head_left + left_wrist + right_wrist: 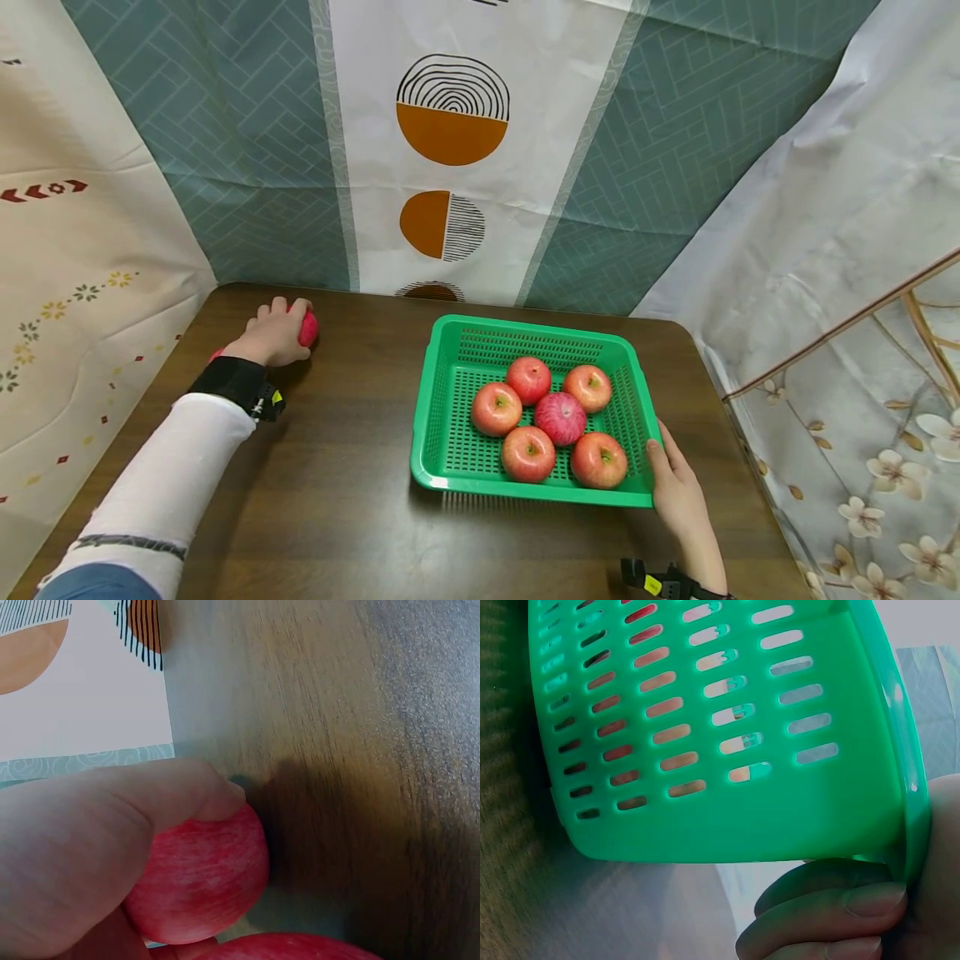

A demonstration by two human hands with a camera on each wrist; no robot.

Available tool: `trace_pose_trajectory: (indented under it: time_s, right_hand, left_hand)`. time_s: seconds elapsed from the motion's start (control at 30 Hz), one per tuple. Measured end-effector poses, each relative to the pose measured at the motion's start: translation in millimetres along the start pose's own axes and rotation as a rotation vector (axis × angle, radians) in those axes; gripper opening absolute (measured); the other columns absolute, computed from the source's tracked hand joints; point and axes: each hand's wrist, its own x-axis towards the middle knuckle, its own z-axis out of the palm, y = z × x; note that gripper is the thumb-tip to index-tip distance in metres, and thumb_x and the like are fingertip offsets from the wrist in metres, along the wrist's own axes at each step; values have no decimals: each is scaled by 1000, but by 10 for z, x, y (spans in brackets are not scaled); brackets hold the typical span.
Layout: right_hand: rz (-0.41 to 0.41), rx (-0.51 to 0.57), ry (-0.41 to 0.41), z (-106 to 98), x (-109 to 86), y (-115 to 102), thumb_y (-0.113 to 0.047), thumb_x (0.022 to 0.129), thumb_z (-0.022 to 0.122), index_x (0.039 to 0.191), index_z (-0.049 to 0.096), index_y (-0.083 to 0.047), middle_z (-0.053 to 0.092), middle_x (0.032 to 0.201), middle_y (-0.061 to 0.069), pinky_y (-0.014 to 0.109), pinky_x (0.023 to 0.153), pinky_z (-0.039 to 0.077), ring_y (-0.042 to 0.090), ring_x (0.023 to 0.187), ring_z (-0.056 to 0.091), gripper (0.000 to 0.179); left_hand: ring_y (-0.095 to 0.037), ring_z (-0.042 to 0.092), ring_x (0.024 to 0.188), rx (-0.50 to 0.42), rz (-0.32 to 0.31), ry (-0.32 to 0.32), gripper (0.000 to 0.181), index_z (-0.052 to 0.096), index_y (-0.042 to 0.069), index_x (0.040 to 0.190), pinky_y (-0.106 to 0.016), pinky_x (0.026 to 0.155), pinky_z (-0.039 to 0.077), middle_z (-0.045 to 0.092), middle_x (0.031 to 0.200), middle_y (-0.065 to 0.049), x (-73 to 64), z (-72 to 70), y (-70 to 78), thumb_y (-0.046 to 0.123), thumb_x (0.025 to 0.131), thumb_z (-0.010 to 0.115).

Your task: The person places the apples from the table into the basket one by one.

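Observation:
At the table's far left corner, my left hand (272, 333) grips a red apple (308, 328) with thumb and fingers around it. The left wrist view shows the thumb across the top of that apple (206, 881). A second red apple (292, 949) lies close by, mostly hidden behind the hand and wrist in the head view. On the right, my right hand (681, 487) holds the near right corner of a green plastic basket (525, 492), thumb over the rim and fingers on the outer side. Several red apples (528, 454) sit together inside it.
The brown wooden table (330, 500) carries the basket right of its middle. A patterned cloth curtain (465, 208) hangs along the back edge, with further cloths (82, 333) at the left and right sides.

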Motion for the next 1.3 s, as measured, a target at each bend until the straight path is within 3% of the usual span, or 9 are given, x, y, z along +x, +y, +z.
trace_pose_trajectory:
  time_s: [0.3,0.47,0.67,1.0,1.13,1.3]
  right_hand:
    - [4,3,-2,-2,13,10,-51,107,25,160,8,-26,27,154,25,63,96,34,40,123,39,61]
    - [-5,-1,0,-2,19,16,-51,107,25,160,9,-27,29,153,25,61,94,36,39,120,42,60]
    - [-1,3,8,3,15,16,-53,107,25,160,10,-28,30,153,24,62,95,35,39,121,40,61]
    - [2,25,8,12,33,6,-55,106,26,160,11,-29,29,154,23,63,99,33,38,124,38,62]
    - [4,27,6,9,30,12,-55,106,26,159,11,-30,29,155,22,63,99,33,38,124,38,62]
    - [9,15,2,9,28,16,-56,105,25,159,10,-31,30,154,23,60,95,36,38,120,41,61]
  left_hand:
    - [-52,36,106,-15,44,13,78,34,-1,138,-67,84,40,35,120,-36,-27,-48,58,20,76,75]
    - [-49,38,105,-35,77,71,79,37,0,138,-65,81,45,39,120,-33,-16,-91,158,23,75,78]
    - [-43,42,105,-59,134,134,77,40,4,138,-60,76,51,43,119,-26,-14,-191,400,26,74,78]
    - [-39,42,106,-79,209,201,75,40,7,138,-55,75,53,44,121,-23,-35,-281,719,28,76,76]
    - [-32,46,102,-91,235,259,70,45,11,132,-51,72,56,48,116,-15,-87,-299,921,33,73,77]
    - [-24,48,97,-88,314,320,63,51,15,126,-45,69,56,50,110,-7,-201,-306,1219,34,71,75]
